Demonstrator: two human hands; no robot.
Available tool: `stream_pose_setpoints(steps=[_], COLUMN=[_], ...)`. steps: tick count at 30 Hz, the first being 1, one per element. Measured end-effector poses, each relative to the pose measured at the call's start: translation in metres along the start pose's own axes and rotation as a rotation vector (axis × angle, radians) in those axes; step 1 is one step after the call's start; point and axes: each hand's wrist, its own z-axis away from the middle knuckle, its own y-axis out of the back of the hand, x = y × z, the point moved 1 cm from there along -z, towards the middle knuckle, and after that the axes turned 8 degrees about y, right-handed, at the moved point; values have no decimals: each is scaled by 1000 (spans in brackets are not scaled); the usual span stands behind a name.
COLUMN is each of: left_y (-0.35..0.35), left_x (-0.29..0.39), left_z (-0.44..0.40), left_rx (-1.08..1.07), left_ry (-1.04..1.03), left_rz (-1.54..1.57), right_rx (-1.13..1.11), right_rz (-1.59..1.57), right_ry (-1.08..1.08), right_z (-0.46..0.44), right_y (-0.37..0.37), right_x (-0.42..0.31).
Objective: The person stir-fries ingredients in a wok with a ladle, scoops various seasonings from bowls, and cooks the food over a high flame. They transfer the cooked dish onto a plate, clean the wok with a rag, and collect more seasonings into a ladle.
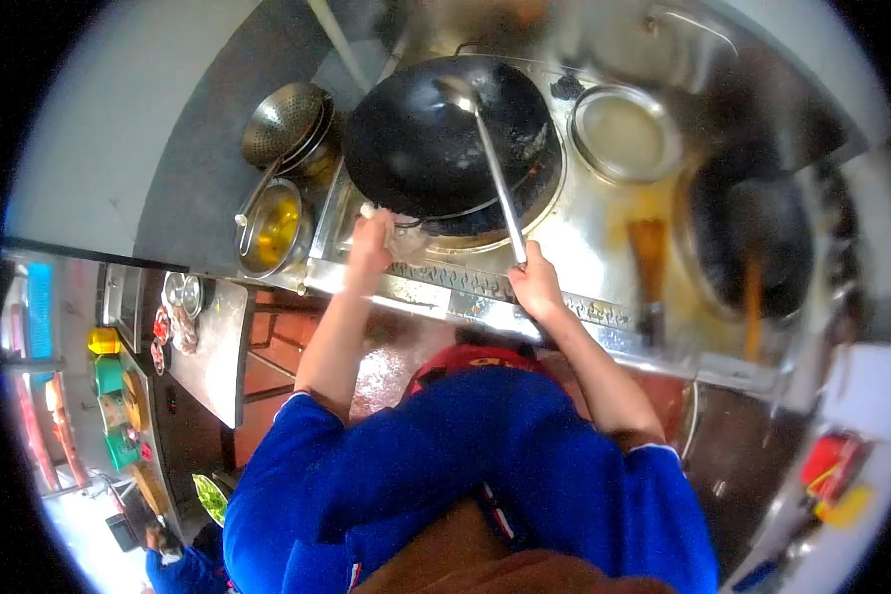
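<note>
A black wok (pixel 416 139) sits tilted over the burner ring in front of me. My left hand (pixel 371 243) is closed at its near rim, gripping a whitish cloth (pixel 406 238) against the wok's edge; the wok's handle there is mostly hidden. In my right hand (pixel 538 287) is the end of a long metal ladle (pixel 500 178). The ladle's bowl rests inside the wok or just above its surface; I cannot tell which. Pale residue marks the wok's right inner wall.
Left of the wok are a perforated strainer (pixel 285 124) and a metal pot of yellow oil (pixel 279 230). To the right stand a round basin of cloudy liquid (pixel 624 134), a brush (pixel 649 262) and another dark wok (pixel 752 238). A steel table (pixel 213 346) and another person (pixel 183 569) are at lower left.
</note>
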Motion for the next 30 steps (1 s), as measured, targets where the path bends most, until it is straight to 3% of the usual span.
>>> stream_pose_setpoints(steps=[2,5,7,8,12,14,16,18,20,22,24,25,26,27,28,30], left_y=[8,54,37,12,-38,-46,-114,-143,-200,-264,-287,-281,-276,-263,-241,-196], left_x=[1,15,57,104,158,128,89,25,-31,-56,-14,46,70,82,116,124], left_z=[-14,-30,-23,-4,-132,-259,-236,-263,-238,-182,-102,-46,-20,-2,32,62], left_rx=[99,177,257,321,400,592,605,299,-63,-502,-962,-845,-868,-952,-778,-750], left_ry=[155,-324,-479,-462,-584,-1323,-529,-186,-121,-66,204,455,424,241,119,-165], left_rz=[-166,-938,-1055,-905,-876,-1654,-1623,-1492,-1283,-835,-31,-33,63,70,-237,-413], right_rx=[76,144,208,218,331,359,456,528,594,650,665,691,711,719,696,627], right_rz=[-34,-86,-30,13,166,113,35,98,29,-48,220,103,-17,-29,-54,-119], right_ry=[82,101,57,21,-53,-199,-282,-274,-377,-435,-127,-171,-212,-156,-116,-41], right_z=[7,20,35,44,66,77,94,104,109,115,121,125,128,125,121,112], right_y=[2,23,34,41,42,38,26,14,14,11,14,13,12,9,6,-3], right_x=[9,-1,2,2,2,-1,9,-1,-38,-60,-67,-65,-62,-65,-70,-87])
